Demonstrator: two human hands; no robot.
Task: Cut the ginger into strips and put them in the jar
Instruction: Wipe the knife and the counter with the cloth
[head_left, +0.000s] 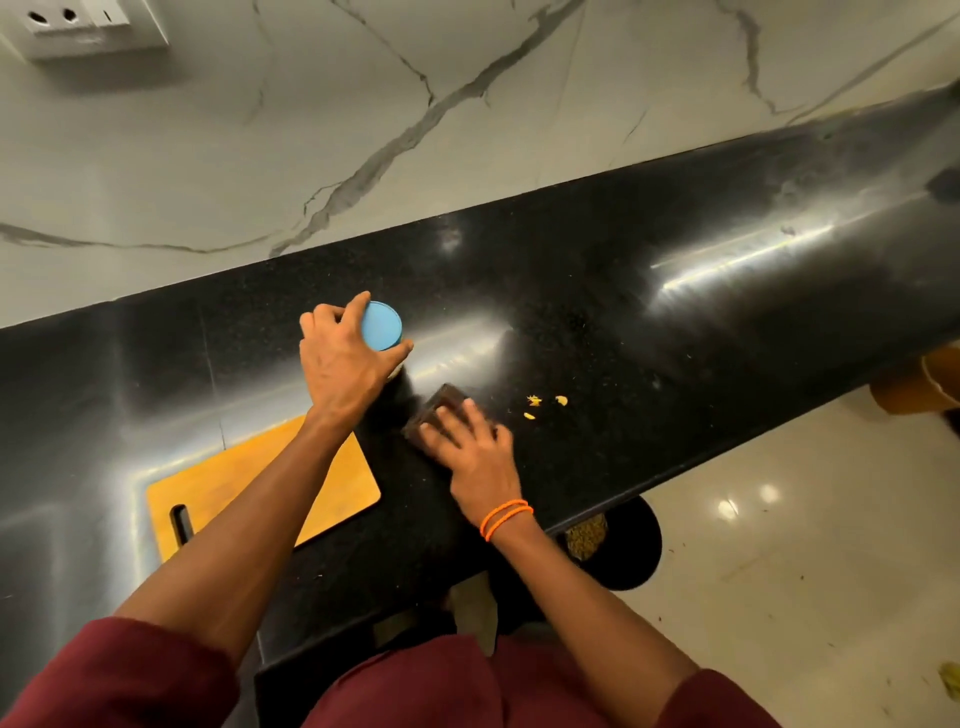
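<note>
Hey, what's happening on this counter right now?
A person stands at a black counter. Their left hand grips a jar with a blue lid, lid on. Their right hand lies flat on a dark pad, apparently a sponge, next to a few yellow scraps. A wooden cutting board, partly hidden by the left arm, lies on the left. It looks like cleanup after cutting.

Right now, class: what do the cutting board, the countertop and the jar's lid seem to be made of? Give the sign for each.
Cutting board: looks like wood or bamboo, matte; warm yellow-brown, with a slot handle.
Countertop: likely polished black granite; fine speckles and sharp light reflections.
Jar lid: probably plastic; flat, even blue, low sheen.
</note>
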